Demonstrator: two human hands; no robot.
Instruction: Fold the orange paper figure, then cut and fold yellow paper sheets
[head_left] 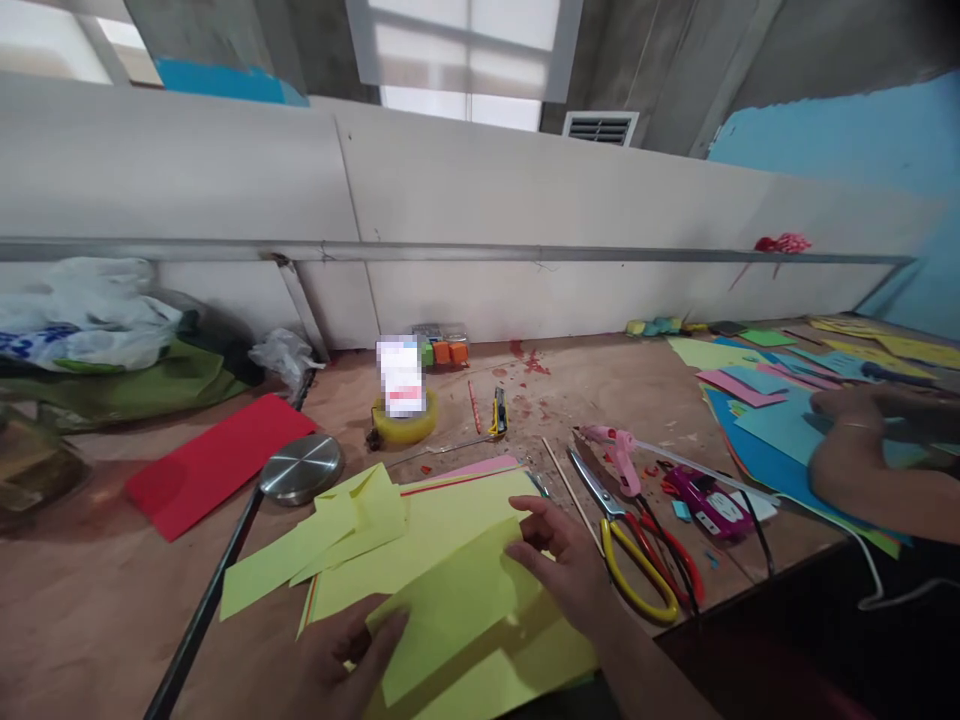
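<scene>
A strip of yellow paper (457,605) is held up between my two hands, above a stack of yellow sheets (450,510). My left hand (356,650) pinches its lower left end between thumb and fingers. At the upper right corner, my right hand (559,560) grips it, thumb in front and fingers curled behind. Several cut yellow pieces (337,530) lie on the left part of the stack, one with a folded flap. Red and pink sheet edges show beneath the yellow ones.
Scissors with yellow and red handles (637,565), a pink glue gun (619,455) and a purple device (709,503) lie to the right. A yellow tape roll (405,420), utility knife (499,412), red card (221,460) and metal disc (301,468) surround the stack. Another person's arm (870,470) is at far right.
</scene>
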